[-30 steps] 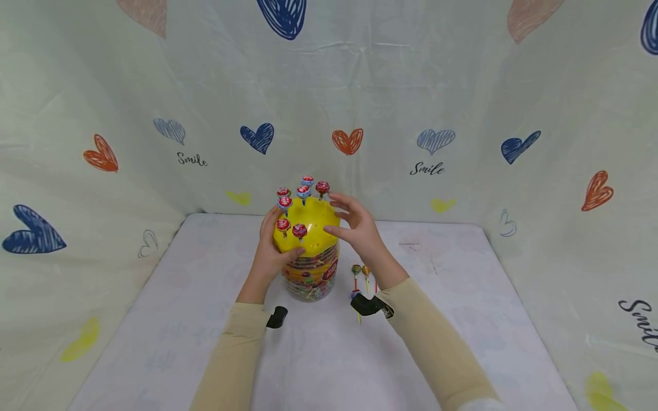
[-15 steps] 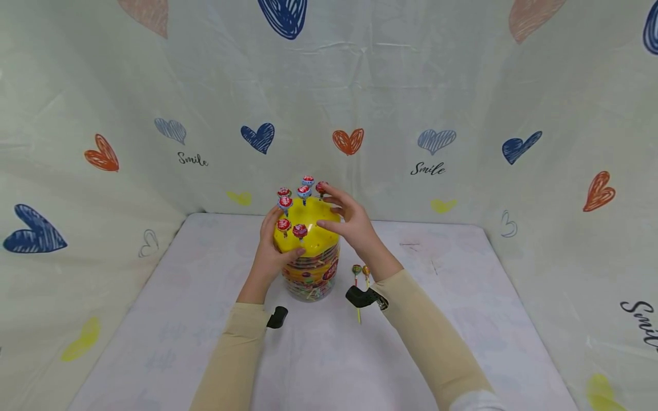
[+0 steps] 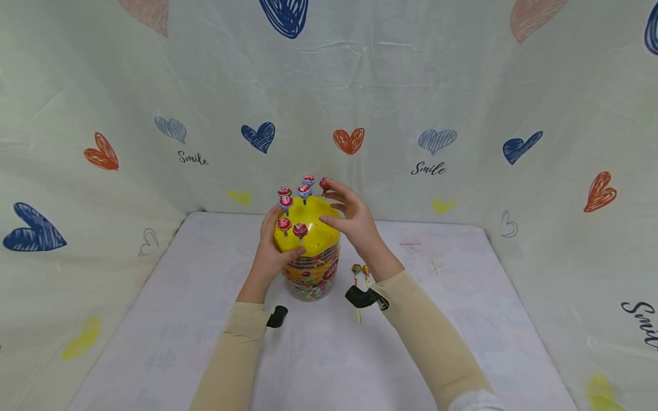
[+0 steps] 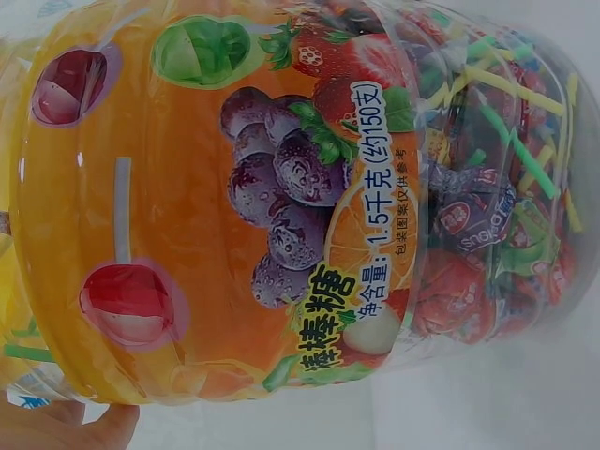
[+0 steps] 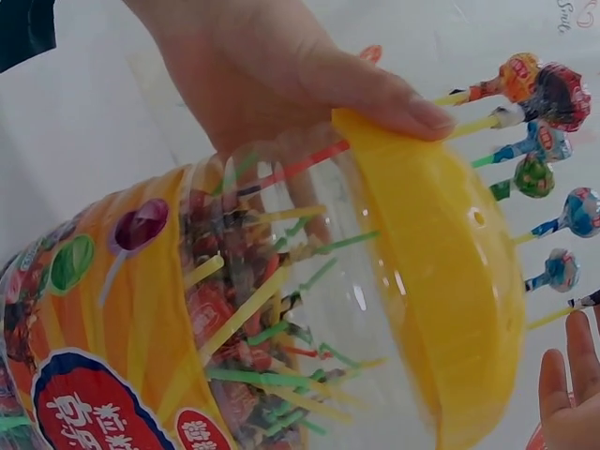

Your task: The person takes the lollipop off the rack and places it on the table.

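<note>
A clear plastic lollipop jar with a fruit-printed label stands upright, topped by a yellow domed lid. Several wrapped lollipops stick up out of the lid by their sticks. My left hand grips the lid's left side, its thumb across the front; the thumb shows at the lower left of the left wrist view. At the back right of the lid my right hand holds a dark red lollipop with its upper fingertips. In the right wrist view, that hand is only partly visible.
Loose lollipops lie on the white-covered table right of the jar, partly hidden by the right wrist's black camera. A heart-printed curtain hangs behind and at both sides.
My right hand has reached left to the dark red lollipop at the back right, and that lollipop has shifted slightly up and right with the fingers. The left hand stays on the lid.
</note>
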Demonstrator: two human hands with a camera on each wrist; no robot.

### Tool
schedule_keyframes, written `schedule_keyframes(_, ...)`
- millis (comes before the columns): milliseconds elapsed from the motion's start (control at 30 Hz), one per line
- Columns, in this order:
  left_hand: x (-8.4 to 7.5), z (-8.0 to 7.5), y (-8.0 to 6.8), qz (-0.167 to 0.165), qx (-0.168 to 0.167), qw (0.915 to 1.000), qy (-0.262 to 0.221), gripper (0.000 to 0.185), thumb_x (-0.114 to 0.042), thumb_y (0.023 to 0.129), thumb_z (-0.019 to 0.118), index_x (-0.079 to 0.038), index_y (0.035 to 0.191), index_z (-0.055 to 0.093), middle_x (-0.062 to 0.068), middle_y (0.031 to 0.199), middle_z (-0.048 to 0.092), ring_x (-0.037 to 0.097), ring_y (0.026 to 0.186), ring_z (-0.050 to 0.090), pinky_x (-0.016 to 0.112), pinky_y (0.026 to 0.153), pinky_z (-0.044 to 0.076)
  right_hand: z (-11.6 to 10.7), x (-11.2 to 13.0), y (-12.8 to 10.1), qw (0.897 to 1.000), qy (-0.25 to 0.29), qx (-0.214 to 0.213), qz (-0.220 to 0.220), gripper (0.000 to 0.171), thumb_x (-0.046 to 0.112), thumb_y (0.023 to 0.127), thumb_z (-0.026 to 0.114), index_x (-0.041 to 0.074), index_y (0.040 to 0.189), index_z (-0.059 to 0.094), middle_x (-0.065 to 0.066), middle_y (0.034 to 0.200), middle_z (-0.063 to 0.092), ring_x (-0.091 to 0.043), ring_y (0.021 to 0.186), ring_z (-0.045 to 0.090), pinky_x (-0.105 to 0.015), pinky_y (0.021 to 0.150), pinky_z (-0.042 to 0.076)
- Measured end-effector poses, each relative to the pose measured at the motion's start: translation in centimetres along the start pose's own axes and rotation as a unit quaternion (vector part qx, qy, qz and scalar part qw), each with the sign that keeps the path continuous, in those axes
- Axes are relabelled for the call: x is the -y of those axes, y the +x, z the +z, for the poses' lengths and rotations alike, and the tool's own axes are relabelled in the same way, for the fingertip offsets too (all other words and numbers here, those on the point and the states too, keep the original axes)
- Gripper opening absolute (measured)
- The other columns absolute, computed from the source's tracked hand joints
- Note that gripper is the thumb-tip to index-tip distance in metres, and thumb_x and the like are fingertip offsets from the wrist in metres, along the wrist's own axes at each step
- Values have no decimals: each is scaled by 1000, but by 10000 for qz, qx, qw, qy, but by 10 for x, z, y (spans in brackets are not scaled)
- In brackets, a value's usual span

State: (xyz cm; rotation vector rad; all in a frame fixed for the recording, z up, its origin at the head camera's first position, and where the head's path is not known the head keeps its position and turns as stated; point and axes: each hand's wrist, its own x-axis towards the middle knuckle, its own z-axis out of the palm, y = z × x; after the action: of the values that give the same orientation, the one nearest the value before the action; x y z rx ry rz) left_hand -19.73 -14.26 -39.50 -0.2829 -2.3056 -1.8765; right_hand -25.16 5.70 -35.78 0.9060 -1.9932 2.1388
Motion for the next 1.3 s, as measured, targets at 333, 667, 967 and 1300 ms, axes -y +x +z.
schedule_keyframes(333,1,0,0,15,2,10000,12,85,-6,86,73,-10,154,21,7,161,1,30,141,22,42,113,30,-11,7,-19,9985,474,-256,100,60,-14,85,63,3,141,47,-8,135,51,-30,121,49,-54,106,36)
schedule_keyframes(667,2,0,0,-89,-10,9999,-87,86,-6,86,73,-11,154,20,5,161,1,28,141,23,40,113,31,-36,-4,-48,9976,460,-419,315,59,-13,84,67,3,138,49,-10,126,53,-28,109,54,-42,99,47)
schedule_keyframes(967,3,0,0,-20,9,9999,-105,85,-4,87,71,-11,154,20,6,161,0,28,141,24,40,112,32,-55,-24,-72,9937,-2,-515,993,58,-12,84,67,1,136,47,-14,128,50,-25,101,57,-27,87,53)
schedule_keyframes(1300,3,1,1,27,-12,10000,-46,85,-4,86,72,-12,154,21,5,161,1,29,141,24,42,112,32,-66,-59,-101,9852,149,-387,1662,55,-16,84,62,2,134,48,-17,125,52,-21,89,60,-31,75,56)
